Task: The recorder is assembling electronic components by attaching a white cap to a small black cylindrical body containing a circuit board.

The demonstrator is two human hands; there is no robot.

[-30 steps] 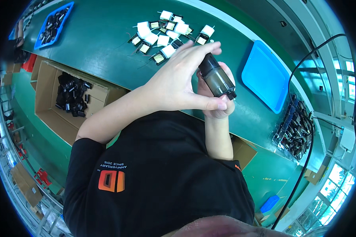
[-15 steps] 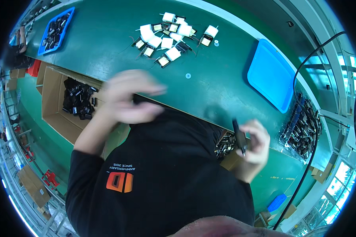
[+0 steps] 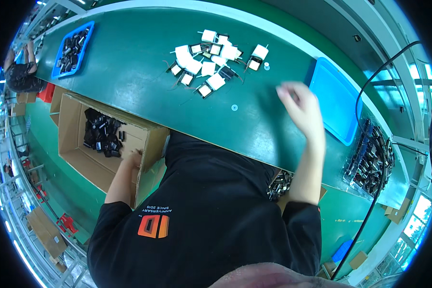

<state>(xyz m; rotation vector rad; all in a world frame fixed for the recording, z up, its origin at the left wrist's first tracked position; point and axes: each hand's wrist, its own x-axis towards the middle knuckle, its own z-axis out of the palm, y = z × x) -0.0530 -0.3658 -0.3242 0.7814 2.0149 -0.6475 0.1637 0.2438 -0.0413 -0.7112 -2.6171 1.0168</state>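
A heap of black parts (image 3: 101,133) lies just left of and beyond the left hand (image 3: 132,156), inside the cardboard box (image 3: 72,120). That forearm reaches over the box's near side, hand lowered into it, fingers bent downward; whether they grasp anything cannot be told. White-and-black units (image 3: 208,69) lie well left of the right hand (image 3: 300,106), and a small white disc (image 3: 234,108) nearer it. The right forearm rises over the green table (image 3: 129,72), wrist bent, fingers loosely curled and apart, grip released, the blue tray (image 3: 338,108) just right.
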